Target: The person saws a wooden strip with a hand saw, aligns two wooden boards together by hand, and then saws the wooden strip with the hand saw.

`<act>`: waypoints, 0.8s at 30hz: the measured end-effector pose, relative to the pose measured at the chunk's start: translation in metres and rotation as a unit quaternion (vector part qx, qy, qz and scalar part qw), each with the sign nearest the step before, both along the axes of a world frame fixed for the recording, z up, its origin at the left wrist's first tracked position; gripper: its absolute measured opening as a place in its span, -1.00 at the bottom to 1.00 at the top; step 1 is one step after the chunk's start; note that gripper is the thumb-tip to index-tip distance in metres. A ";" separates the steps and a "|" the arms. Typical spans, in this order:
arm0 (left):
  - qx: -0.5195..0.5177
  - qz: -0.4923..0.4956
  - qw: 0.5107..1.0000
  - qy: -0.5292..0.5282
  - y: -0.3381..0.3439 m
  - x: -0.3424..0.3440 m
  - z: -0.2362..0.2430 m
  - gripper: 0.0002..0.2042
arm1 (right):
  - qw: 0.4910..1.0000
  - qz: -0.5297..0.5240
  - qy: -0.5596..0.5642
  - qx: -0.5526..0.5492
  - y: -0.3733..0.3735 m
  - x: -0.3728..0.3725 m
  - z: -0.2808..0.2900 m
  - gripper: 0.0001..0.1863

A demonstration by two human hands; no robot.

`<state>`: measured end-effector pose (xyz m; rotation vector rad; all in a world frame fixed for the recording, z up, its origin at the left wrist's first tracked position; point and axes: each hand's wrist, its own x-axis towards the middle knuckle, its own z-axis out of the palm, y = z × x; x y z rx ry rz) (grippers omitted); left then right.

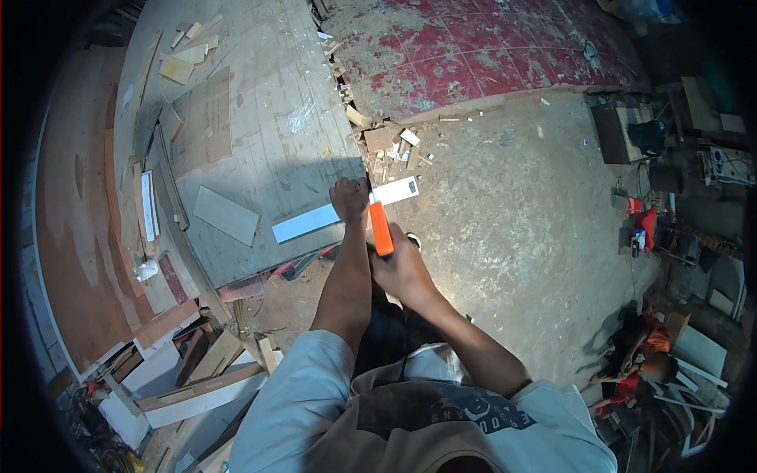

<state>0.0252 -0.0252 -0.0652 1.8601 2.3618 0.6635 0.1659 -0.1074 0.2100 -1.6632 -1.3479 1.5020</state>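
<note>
The left hand (349,199) gripped the white board (306,223), which lay on the table (268,126) and stuck out past its edge. The right hand (405,272) held an orange tool (381,227) right by the board.

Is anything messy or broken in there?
Yes. Small pale wood scraps lie scattered on the grey concrete floor beside the big wooden worktable, like a spill. The red grid-lined floor beyond looks worn, its colour patchy with grey.

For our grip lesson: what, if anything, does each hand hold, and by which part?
The right hand holds an orange tool by its near end. The left hand rests midway along the white strip; grip unclear.
</note>
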 end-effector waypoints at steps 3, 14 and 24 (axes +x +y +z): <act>0.016 0.014 1.000 -0.011 0.002 0.014 0.014 -0.76 | 0.996 -0.016 0.025 0.081 -0.015 0.015 -0.001 -0.67; 0.035 0.004 0.999 0.008 0.006 0.015 0.010 -0.75 | 0.998 -0.008 0.031 0.060 -0.023 0.006 -0.003 -0.58; 0.013 -0.057 0.994 0.089 0.012 0.010 0.027 -0.82 | 0.997 -0.023 0.047 0.048 -0.008 0.016 0.035 -0.68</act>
